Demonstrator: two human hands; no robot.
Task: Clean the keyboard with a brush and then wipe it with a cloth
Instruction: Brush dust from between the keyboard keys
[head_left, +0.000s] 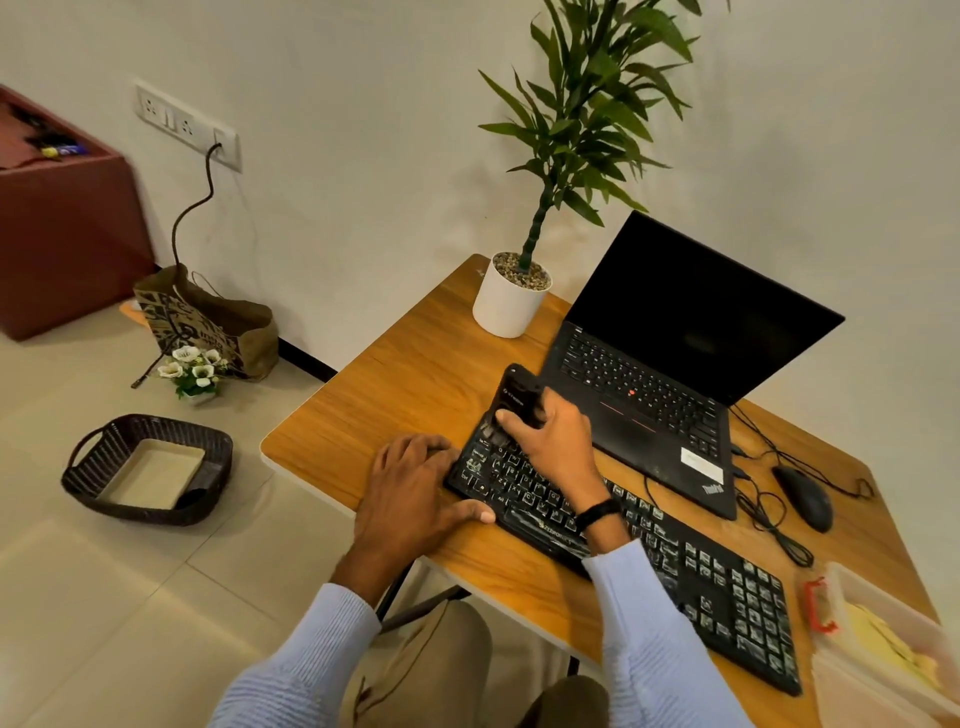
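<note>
Wooden table, black keyboard in front of laptop. Right hand grips black brush over the keyboard's left end. Left hand rests on its left corner, fingers relaxed.

Rests left hand palm-down on keyboard left end, fingers lightly bent, thumb stretched along front edge. Grips brush in right hand, fingers curled round it, black band on wrist. Reaches both forearms forward, pale blue sleeves.

Keyboard on table, laptop behind it, potted plant left of laptop, mouse right
</note>
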